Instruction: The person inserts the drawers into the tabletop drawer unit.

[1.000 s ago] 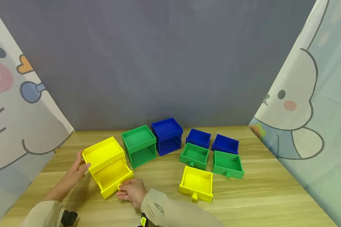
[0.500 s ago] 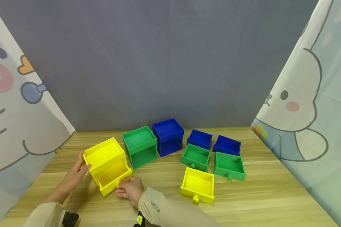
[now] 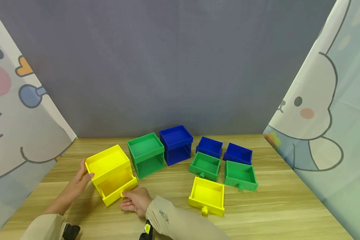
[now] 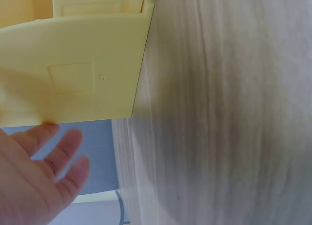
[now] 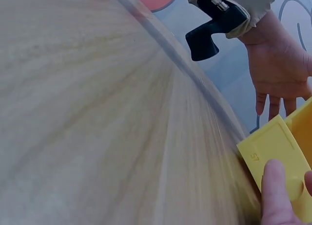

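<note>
- At the left of the table (image 3: 258,213), the yellow drawer (image 3: 112,197) is sitting partly inside the yellow cabinet (image 3: 108,161), low down, its front standing out toward the near side.
- Change: over the last second the drawer is sliding a little farther in; less of its interior is showing.
- Right hand (image 3: 138,199): thumb and index finger are closing on the drawer's round knob (image 3: 121,194) in a pinch.
- Left hand (image 3: 79,182): fingers are lying spread and mostly straight against the cabinet's left side, thumb touching the top rim; it is apparently bracing rather than gripping.
- Meaning (judgement): insertion is progressing but remaining incomplete, the front not yet sitting flush.
- The second yellow drawer (image 3: 208,192) is lying right of the hands, near side, untouched; open space is showing above the inserted one.
</note>
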`<state>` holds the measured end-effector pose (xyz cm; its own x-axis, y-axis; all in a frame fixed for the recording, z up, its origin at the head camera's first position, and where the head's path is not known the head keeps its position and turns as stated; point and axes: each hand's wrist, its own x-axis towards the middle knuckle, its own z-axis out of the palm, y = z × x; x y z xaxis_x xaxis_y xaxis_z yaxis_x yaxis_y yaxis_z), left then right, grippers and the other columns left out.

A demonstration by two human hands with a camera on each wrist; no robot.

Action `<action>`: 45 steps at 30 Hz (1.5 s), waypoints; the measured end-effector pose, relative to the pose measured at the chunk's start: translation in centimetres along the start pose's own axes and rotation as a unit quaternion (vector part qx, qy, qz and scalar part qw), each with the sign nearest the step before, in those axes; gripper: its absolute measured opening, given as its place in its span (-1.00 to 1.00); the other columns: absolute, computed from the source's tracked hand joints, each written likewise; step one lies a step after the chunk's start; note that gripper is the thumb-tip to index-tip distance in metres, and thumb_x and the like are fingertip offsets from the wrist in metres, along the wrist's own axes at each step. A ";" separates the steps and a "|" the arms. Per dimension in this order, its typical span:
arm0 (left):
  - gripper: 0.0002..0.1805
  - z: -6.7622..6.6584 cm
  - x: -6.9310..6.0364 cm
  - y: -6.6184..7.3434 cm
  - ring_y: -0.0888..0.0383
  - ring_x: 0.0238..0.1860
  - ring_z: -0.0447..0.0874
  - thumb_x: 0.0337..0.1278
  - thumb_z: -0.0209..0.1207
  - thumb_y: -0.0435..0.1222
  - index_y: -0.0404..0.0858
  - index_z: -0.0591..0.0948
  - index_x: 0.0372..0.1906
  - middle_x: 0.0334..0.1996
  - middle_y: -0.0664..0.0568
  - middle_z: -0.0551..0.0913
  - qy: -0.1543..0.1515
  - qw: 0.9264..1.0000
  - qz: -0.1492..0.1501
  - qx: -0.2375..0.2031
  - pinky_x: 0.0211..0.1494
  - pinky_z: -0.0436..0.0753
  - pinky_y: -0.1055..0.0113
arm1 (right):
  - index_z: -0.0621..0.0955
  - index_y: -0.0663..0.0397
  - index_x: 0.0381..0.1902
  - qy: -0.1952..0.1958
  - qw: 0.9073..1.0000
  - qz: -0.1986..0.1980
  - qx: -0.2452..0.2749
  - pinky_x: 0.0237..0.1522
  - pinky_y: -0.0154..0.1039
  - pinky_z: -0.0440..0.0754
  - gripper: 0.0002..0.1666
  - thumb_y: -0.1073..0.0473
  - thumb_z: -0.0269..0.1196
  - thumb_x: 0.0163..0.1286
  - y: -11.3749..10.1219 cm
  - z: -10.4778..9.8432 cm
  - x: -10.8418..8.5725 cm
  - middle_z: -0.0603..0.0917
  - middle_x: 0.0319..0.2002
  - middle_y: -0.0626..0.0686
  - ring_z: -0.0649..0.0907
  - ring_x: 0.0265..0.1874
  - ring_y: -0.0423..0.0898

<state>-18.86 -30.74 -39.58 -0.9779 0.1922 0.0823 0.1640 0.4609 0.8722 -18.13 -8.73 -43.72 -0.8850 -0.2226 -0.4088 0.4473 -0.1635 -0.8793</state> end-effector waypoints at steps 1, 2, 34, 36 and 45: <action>-0.15 0.0 0.0 0.0 -0.64 0.29 -0.37 0.51 -0.22 -0.25 -0.23 -0.64 0.39 0.28 -0.74 -0.25 0.001 1.000 0.000 0.005 0.10 -0.08 -0.54 | 0.61 0.35 -0.38 -0.001 1.000 0.004 -0.004 -0.33 -0.20 0.68 -0.89 0.34 0.27 0.27 -0.1 -0.1 0.0 0.68 -0.49 0.21 0.70 -0.55 -0.10; -0.15 0.0 0.0 0.1 -0.64 0.29 -0.33 0.51 -0.22 -0.24 -0.22 -0.64 0.39 0.28 -0.74 -0.23 0.002 1.000 -0.004 0.011 0.09 -0.05 -0.54 | 0.62 0.35 -0.38 -0.003 1.000 0.007 -0.007 -0.33 -0.20 0.68 -0.88 0.34 0.27 0.28 -0.1 -0.1 0.1 0.69 -0.49 0.22 0.70 -0.55 -0.09; -0.08 -0.8 0.1 1.8 0.07 -0.47 0.56 0.41 -0.04 0.02 -0.20 -0.35 0.51 -0.62 -0.04 0.60 0.022 0.981 -0.115 0.156 -0.20 0.45 0.06 | 0.60 0.37 -0.45 -0.031 0.998 -0.004 -0.056 -0.40 -0.21 0.68 -0.79 0.30 0.23 0.33 -0.4 -0.5 0.2 0.66 -0.61 0.14 0.64 -0.66 -0.16; -0.09 -0.8 0.1 1.7 0.06 -0.51 0.55 0.41 -0.03 0.01 -0.21 -0.33 0.51 -0.66 -0.03 0.57 0.025 0.981 -0.112 0.156 -0.23 0.45 0.10 | 0.60 0.36 -0.45 -0.027 0.998 -0.004 -0.059 -0.41 -0.21 0.68 -0.80 0.30 0.23 0.33 -0.3 -0.2 0.3 0.66 -0.59 0.16 0.64 -0.67 -0.16; -0.09 -1.0 -0.2 1.4 0.01 -0.58 0.58 0.41 -0.03 -0.03 -0.23 -0.34 0.51 -0.60 -0.06 0.60 0.027 0.982 -0.112 0.151 -0.20 0.51 -0.02 | 0.59 0.35 -0.46 -0.008 0.998 0.000 -0.058 -0.38 -0.20 0.68 -0.81 0.31 0.23 0.33 -0.3 0.7 0.7 0.66 -0.59 0.17 0.66 -0.63 -0.14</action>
<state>-18.59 -31.01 -37.84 -0.9979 0.0135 -0.0631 -0.0337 0.7244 0.6885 -18.78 -9.52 -43.52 -0.8820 -0.2383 -0.4065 0.4293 -0.0510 -0.9017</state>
